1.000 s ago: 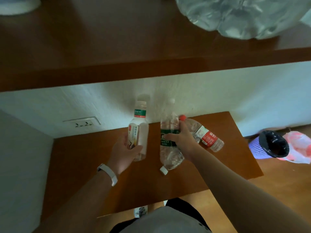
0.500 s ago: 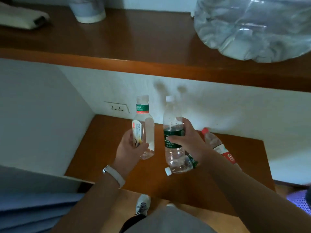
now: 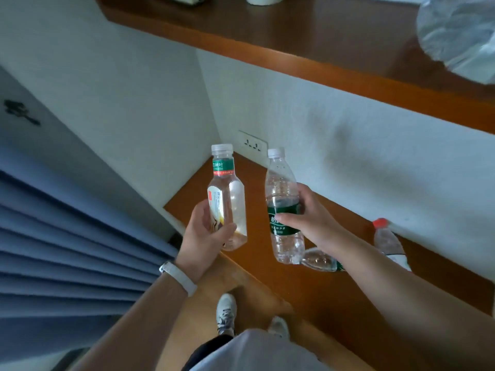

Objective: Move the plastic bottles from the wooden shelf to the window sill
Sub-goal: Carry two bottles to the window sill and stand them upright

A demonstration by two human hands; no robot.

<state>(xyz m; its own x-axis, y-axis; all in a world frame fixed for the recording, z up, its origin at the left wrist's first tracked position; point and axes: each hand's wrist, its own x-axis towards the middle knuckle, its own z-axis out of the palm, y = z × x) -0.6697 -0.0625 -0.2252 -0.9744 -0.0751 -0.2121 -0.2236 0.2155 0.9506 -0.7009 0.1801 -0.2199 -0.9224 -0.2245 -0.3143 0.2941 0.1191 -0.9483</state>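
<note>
My left hand (image 3: 206, 234) grips a clear square-shouldered bottle (image 3: 227, 194) with a green neck band, held upright above the left edge of the lower wooden shelf (image 3: 329, 285). My right hand (image 3: 310, 218) holds a clear round bottle with a dark green label (image 3: 282, 207), also upright, just right of the first. Two more bottles lie on the shelf: a green-labelled one (image 3: 320, 261) partly hidden behind my right forearm, and a red-capped one (image 3: 385, 239) by the wall.
An upper wooden shelf (image 3: 321, 41) carries a crumpled clear plastic bag (image 3: 460, 33) at the right. A wall socket (image 3: 253, 144) sits above the lower shelf's corner. Blue pleated curtain (image 3: 67, 250) fills the left. My shoes (image 3: 226, 314) stand on the floor below.
The view has swung left and the curtain has come into sight. Both hands have lifted their bottles off the shelf and carry them leftward; two bottles stay lying on the shelf.
</note>
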